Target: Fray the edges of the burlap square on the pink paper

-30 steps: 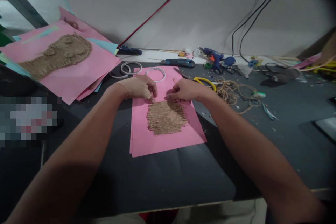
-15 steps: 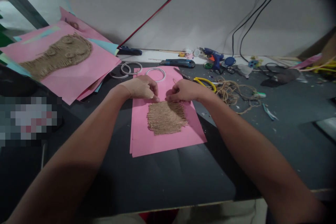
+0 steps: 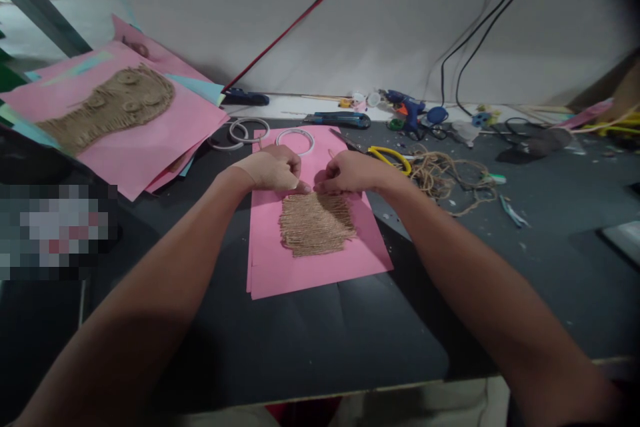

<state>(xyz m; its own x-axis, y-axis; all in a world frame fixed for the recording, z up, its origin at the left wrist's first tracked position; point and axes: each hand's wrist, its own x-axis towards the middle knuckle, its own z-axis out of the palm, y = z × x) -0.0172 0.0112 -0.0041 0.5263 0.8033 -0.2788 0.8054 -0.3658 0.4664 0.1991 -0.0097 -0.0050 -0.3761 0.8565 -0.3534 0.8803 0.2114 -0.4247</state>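
The twine patch (image 3: 316, 224) lies at 6 o'clock from the left hand (image 3: 270, 169) and right hand (image 3: 350, 172), its long side running 9 to 3 o'clock on the pink paper (image 3: 320, 277), the right hand squarer above it, both hands' fingers pressed together at its top edge, any pinched strand impossible to tell

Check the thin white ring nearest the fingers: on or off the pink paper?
On: the thin white ring lies within the pink paper.

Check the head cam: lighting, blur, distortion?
Head view: dim, with darkened corners; wide-lens distortion stretches the left forearm, which falls into shadow; the jute patch stays fairly sharp; a pixelated block hides part of the left edge.
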